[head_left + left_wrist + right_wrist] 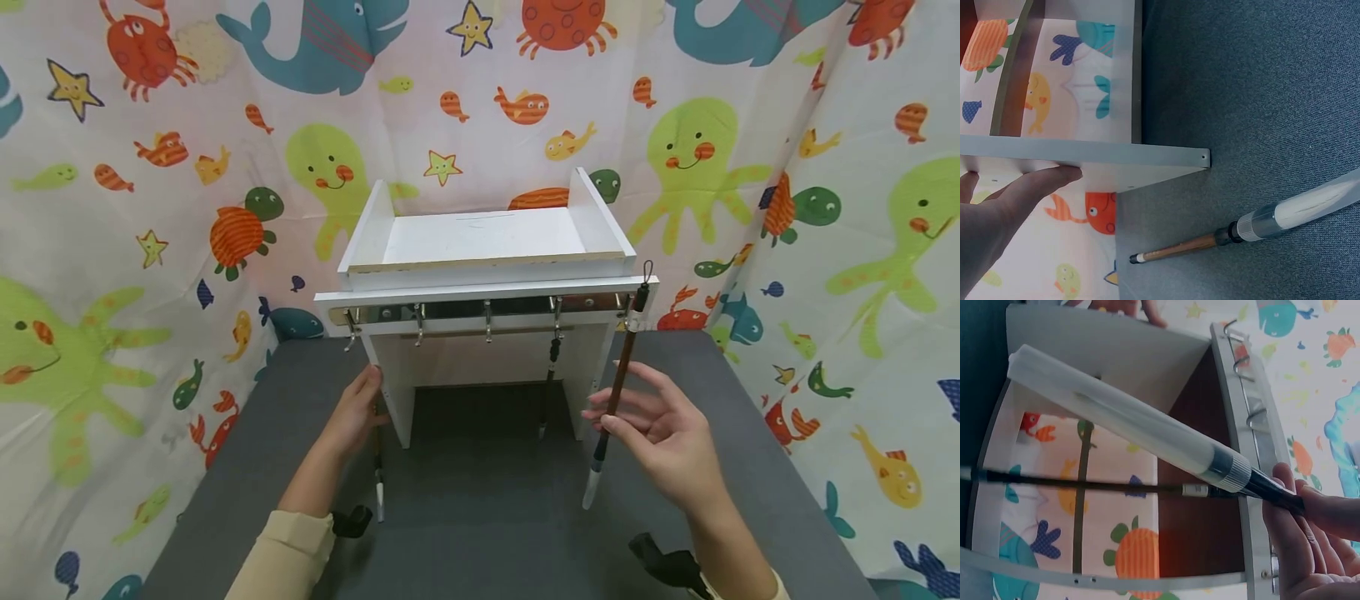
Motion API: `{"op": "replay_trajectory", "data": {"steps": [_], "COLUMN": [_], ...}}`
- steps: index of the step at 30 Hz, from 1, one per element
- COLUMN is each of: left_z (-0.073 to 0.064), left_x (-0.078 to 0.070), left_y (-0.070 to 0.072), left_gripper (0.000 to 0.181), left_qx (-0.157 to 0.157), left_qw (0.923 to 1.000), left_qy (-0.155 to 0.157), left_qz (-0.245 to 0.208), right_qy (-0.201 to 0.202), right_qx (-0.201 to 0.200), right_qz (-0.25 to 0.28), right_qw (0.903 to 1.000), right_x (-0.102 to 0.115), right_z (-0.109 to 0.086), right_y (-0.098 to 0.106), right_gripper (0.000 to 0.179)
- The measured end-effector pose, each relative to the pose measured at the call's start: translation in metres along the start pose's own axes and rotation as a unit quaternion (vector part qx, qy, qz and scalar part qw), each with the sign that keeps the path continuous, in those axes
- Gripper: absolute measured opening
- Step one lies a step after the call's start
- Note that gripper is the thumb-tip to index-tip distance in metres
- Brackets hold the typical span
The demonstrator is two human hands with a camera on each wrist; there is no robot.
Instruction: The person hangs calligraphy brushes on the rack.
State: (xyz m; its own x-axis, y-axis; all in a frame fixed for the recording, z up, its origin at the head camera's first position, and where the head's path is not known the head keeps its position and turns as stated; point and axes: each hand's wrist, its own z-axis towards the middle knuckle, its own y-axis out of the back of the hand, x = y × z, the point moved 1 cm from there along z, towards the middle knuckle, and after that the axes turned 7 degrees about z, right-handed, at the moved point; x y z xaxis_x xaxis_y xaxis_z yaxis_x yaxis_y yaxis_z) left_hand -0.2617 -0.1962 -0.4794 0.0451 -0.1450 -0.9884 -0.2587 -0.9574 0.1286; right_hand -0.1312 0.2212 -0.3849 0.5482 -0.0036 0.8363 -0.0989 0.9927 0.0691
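My right hand (pixel 660 425) pinches a calligraphy brush (pixel 619 375) around its middle, slanted, with its translucent cap downward. Its hanging loop (pixel 648 268) is close to the rightmost hook (pixel 625 307) of the rail; contact is unclear. My left hand (pixel 352 421) rests with extended fingers against the left side panel (pixel 392 387) of a white shelf unit. Beside this hand is another capped brush (pixel 1191 245), its upper part hidden in the head view. A third brush (pixel 552 367) hangs from the second hook from the right.
The white shelf (pixel 480 237) has an open tray top and a hook rail (pixel 457 310) along its front. Dark grey fabric (pixel 480 517) covers the surface below. A sea-animal curtain (pixel 465 125) encloses the back and sides.
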Motion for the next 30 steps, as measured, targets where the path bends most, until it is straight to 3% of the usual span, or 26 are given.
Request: {"op": "replay_trajectory", "data": {"steps": [11, 24, 30], "left_z": [-0.003, 0.001, 0.0], "left_x": [0.001, 0.001, 0.002], "left_y": [0.001, 0.001, 0.001], "left_gripper": [0.081, 0.079, 0.078], "left_qx": [-0.001, -0.003, 0.002], "left_qw": [0.9999, 1.0, 1.0], "left_qy": [0.0, -0.002, -0.01], "left_qz": [0.013, 0.001, 0.001], "right_qy": [-0.007, -0.006, -0.036], "right_qx": [0.043, 0.121, 0.15], "right_qz": [0.007, 0.071, 0.077], "right_qw": [0.999, 0.9901, 0.985], "right_x": [-0.003, -0.011, -0.016], "right_z": [0.002, 0.002, 0.001], "right_y": [-0.022, -0.046, -0.055], "right_gripper": [0.065, 0.061, 0.059]}}
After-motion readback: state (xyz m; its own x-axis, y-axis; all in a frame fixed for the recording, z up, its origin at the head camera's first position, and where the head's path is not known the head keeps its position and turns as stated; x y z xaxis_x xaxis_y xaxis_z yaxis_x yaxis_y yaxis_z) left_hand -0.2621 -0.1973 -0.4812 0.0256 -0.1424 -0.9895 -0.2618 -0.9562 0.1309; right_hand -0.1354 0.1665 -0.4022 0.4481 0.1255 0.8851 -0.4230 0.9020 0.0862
